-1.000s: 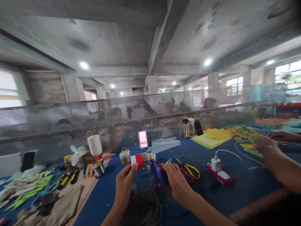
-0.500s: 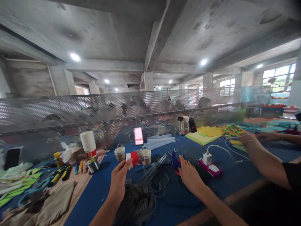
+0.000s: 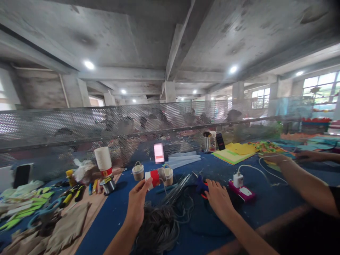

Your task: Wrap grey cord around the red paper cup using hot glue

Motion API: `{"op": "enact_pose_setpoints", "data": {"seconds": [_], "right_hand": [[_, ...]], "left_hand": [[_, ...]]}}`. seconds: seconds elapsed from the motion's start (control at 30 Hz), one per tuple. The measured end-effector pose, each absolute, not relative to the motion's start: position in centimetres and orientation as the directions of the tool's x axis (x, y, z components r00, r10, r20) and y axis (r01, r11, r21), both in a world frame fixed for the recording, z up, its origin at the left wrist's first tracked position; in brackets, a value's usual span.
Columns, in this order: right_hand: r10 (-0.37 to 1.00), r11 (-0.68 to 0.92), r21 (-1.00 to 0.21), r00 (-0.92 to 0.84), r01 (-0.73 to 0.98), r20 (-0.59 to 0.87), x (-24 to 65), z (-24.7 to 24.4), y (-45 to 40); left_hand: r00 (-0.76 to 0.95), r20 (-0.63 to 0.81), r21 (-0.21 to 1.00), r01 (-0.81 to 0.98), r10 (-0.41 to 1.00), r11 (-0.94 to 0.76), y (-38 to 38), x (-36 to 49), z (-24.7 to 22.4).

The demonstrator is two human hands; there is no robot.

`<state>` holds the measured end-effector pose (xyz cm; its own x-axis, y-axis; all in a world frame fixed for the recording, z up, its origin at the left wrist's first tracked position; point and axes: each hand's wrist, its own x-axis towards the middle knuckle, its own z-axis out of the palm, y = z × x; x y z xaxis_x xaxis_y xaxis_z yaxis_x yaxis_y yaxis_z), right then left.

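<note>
My left hand [image 3: 137,202] pinches a small paper cup [image 3: 152,179], white with a red band, held tilted on its side above the table. Grey cord is wound around the cup's right end. My right hand [image 3: 219,199] has its fingers around a blue hot glue gun [image 3: 200,185] with a red trigger; its nozzle points up and to the left. Between my hands lies a tangled bundle of grey cord [image 3: 159,226], and behind it are clear glue sticks [image 3: 178,189]. Two little cord-wrapped buckets with handles stand behind the cup, one a beige bucket [image 3: 137,173] at left.
A stack of paper cups [image 3: 103,158] stands at left on a wire spool [image 3: 108,185]. Scissors, cutters and cloth [image 3: 69,223] lie further left. A magenta power strip [image 3: 245,193] with a white plug sits right of my hand. Another person's arm [image 3: 300,180] reaches in at right.
The glue gun has tipped over from nearly upright toward the left, with my right fingers closing around it. My left hand still holds the cup. The view has shifted slightly.
</note>
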<state>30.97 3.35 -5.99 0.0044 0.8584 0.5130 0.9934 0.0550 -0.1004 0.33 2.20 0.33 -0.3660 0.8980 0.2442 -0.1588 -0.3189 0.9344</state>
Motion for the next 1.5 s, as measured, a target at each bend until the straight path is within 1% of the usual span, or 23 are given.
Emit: {"op": "enact_pose_setpoints", "data": {"seconds": [0.1,0.17,0.23,0.27,0.33,0.37,0.4,0.43,0.47,0.5,0.53,0.63,0.73,0.8,0.87,0.97,1.03,1.13,1.27,1.37,1.5], "right_hand": [[0.831,0.048,-0.093,0.012,0.995,0.557,31.4,-5.8,3.1],[0.787,0.086,-0.120,0.006,0.989,0.617,31.2,-5.2,2.6],[0.749,0.199,-0.216,-0.006,0.956,0.663,30.3,-4.2,2.2],[0.754,0.289,-0.298,-0.025,0.910,0.656,29.5,-3.7,2.0],[0.811,0.442,-0.521,-0.078,0.730,0.580,27.1,-2.8,1.9],[0.844,0.486,-0.645,-0.125,0.590,0.521,25.7,-2.5,2.1],[0.869,0.493,-0.755,-0.206,0.432,0.450,24.3,-2.3,2.3],[0.879,0.459,-0.840,-0.282,0.289,0.384,22.9,-2.1,2.6],[0.879,0.406,-0.896,-0.347,0.181,0.328,21.6,-2.0,2.9],[0.878,0.353,-0.929,-0.382,0.109,0.288,20.6,-1.9,3.2],[0.878,0.312,-0.947,-0.405,0.077,0.256,19.7,-1.7,3.4],[0.882,0.318,-0.944,-0.392,0.084,0.262,18.7,-0.8,3.6],[0.886,0.413,-0.895,-0.300,0.167,0.353,19.2,0.8,3.2],[0.875,0.477,-0.834,-0.238,0.278,0.421,19.8,2.0,2.9],[0.819,0.573,-0.740,-0.199,0.353,0.539,20.1,3.1,2.8],[0.716,0.687,-0.617,-0.211,0.384,0.665,20.3,4.1,3.2],[0.684,0.715,-0.583,-0.209,0.386,0.699,20.2,4.3,3.7],[0.669,0.727,-0.577,-0.192,0.373,0.718,20.0,4.2,4.5],[0.669,0.735,-0.605,-0.179,0.306,0.722,20.0,3.9,5.0],[0.684,0.724,-0.632,-0.169,0.274,0.710,20.1,3.9,5.1],[0.703,0.708,-0.657,-0.161,0.261,0.693,20.3,4.0,5.1]], "left_hand": [[-0.367,0.245,0.933,-0.162,0.897,-0.321,2.2,0.3,0.2],[-0.363,0.243,0.934,-0.163,0.899,-0.318,2.2,0.2,0.2],[-0.351,0.242,0.935,-0.165,0.904,-0.314,2.1,0.3,0.2],[-0.343,0.242,0.935,-0.166,0.908,-0.312,2.0,0.4,0.2],[-0.324,0.240,0.937,-0.171,0.915,-0.306,1.7,0.6,0.5],[-0.313,0.236,0.937,-0.177,0.920,-0.301,1.6,0.7,0.6],[-0.303,0.234,0.938,-0.180,0.924,-0.296,1.4,0.8,0.8],[-0.300,0.235,0.938,-0.180,0.925,-0.297,1.2,1.0,1.0],[-0.300,0.241,0.937,-0.175,0.923,-0.302,1.1,1.0,1.2],[-0.303,0.250,0.937,-0.165,0.920,-0.309,1.0,1.1,1.4],[-0.305,0.258,0.937,-0.151,0.917,-0.314,0.9,1.1,1.6],[-0.321,0.266,0.944,-0.101,0.909,-0.313,0.7,1.0,1.9],[-0.327,0.298,0.944,-0.041,0.897,-0.328,0.6,1.0,2.0],[-0.305,0.321,0.941,-0.001,0.897,-0.338,0.4,1.1,2.0],[-0.275,0.327,0.943,0.038,0.904,-0.329,0.3,1.2,2.0],[-0.240,0.322,0.947,0.073,0.916,-0.314,0.2,1.2,2.0],[-0.227,0.312,0.950,0.073,0.922,-0.303,0.1,1.3,2.0],[-0.217,0.287,0.958,0.061,0.933,-0.280,0.1,1.4,2.0],[-0.180,0.247,0.969,0.017,0.952,-0.248,-0.4,1.9,2.2],[-0.185,0.198,0.980,0.010,0.963,-0.200,-0.7,2.2,2.5],[-0.163,0.190,0.981,-0.013,0.968,-0.195,-0.9,2.4,2.7]]}}
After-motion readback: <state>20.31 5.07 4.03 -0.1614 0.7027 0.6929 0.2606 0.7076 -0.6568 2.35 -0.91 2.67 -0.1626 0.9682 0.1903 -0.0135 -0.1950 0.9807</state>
